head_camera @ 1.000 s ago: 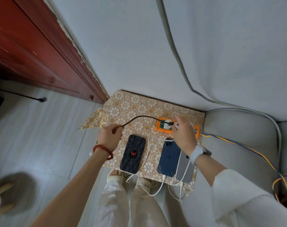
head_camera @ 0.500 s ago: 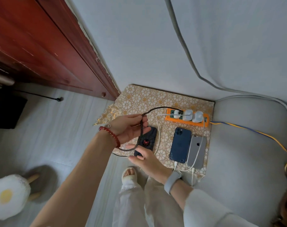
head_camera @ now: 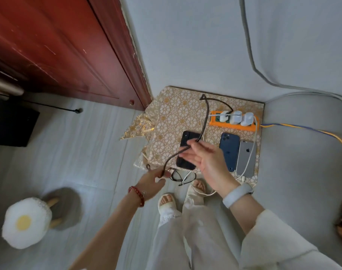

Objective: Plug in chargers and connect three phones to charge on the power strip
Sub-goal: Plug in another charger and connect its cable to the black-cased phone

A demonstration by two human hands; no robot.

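Observation:
An orange power strip (head_camera: 217,123) lies at the back of a gold-patterned mat (head_camera: 170,115), with three white chargers (head_camera: 235,117) plugged in. A black phone (head_camera: 186,138), a blue phone (head_camera: 229,147) and a grey phone (head_camera: 246,158) lie face down in front of it. White cables reach the blue and grey phones. A dark braided cable (head_camera: 205,121) runs from the left charger, loops back, and drops toward me. My left hand (head_camera: 152,182) pinches its lower part. My right hand (head_camera: 203,158) hovers over the black phone, fingers spread, the cable resting across them.
A red wooden door (head_camera: 68,51) stands at the left, a grey wall behind the mat. A grey sofa cushion (head_camera: 302,172) lies to the right, crossed by a blue-and-yellow cord (head_camera: 306,130). A fried-egg shaped stool (head_camera: 25,223) sits on the floor at lower left. My feet (head_camera: 167,201) are below the mat.
My left hand slid down the dark cable to the mat's front edge. My right hand rose from the front edge to above the black phone. The view moved closer and rightward.

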